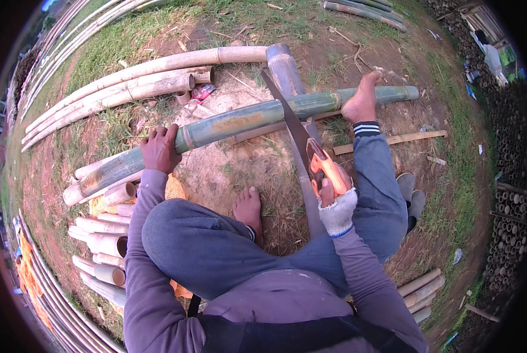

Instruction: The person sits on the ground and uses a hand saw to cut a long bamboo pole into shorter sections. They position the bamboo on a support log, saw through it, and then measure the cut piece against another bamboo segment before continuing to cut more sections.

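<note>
A thick green bamboo pole (pixel 234 122) lies slantwise across in front of me. My left hand (pixel 160 150) is bare and wraps over the pole, left of its middle. My right hand (pixel 337 206), in a white glove that leaves fingertips uncovered, grips the orange handle of a handsaw (pixel 328 169). The saw's long dark blade crosses the pole right of its middle, its tip pointing away from me. Whether the teeth have cut in, I cannot tell. My bare foot (pixel 360 101) presses on the pole near its right end. A bamboo support (pixel 284 69) runs beneath the pole.
Cut bamboo pieces (pixel 107 243) lie in several rows at the left, with orange netting (pixel 175 187) beside them. Long pale poles (pixel 157 66) stretch across the far left. A split strip (pixel 392 142) rests on the ground at right. Stacked bamboo (pixel 507 235) lines the right edge.
</note>
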The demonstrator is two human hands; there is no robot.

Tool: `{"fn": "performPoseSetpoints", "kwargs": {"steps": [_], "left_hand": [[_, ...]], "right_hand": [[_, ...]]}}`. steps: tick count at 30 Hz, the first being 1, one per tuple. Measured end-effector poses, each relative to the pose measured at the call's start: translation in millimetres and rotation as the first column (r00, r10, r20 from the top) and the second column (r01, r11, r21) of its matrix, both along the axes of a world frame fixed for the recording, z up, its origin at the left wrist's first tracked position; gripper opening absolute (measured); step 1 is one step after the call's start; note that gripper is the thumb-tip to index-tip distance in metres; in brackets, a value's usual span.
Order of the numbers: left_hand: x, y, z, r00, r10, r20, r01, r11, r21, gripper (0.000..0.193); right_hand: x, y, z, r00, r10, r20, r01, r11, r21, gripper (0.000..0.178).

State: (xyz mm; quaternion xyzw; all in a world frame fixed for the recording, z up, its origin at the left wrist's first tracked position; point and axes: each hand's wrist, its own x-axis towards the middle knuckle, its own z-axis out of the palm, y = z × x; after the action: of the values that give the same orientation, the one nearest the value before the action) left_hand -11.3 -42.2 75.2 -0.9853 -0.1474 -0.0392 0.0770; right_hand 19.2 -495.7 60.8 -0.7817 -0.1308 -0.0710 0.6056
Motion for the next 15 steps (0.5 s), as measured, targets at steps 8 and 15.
{"fn": "performPoseSetpoints", "kwargs": {"steps": [8, 15], "left_hand": [[-1, 4, 2, 0.999, 0.027, -0.025, -0.027, 1.0, -0.014, 0.067], [11, 1, -5, 1.0, -0.005, -0.03, 0.004, 0.999, -0.038, 0.072]], "right_hand": [[59, 47, -22, 0.993, 0.01, 0.115, -0.015, 0.999, 0.047, 0.039], [63, 32, -29, 0.999, -0.009, 0.043, 0.009, 1.0, -0.002, 0.045]]}}
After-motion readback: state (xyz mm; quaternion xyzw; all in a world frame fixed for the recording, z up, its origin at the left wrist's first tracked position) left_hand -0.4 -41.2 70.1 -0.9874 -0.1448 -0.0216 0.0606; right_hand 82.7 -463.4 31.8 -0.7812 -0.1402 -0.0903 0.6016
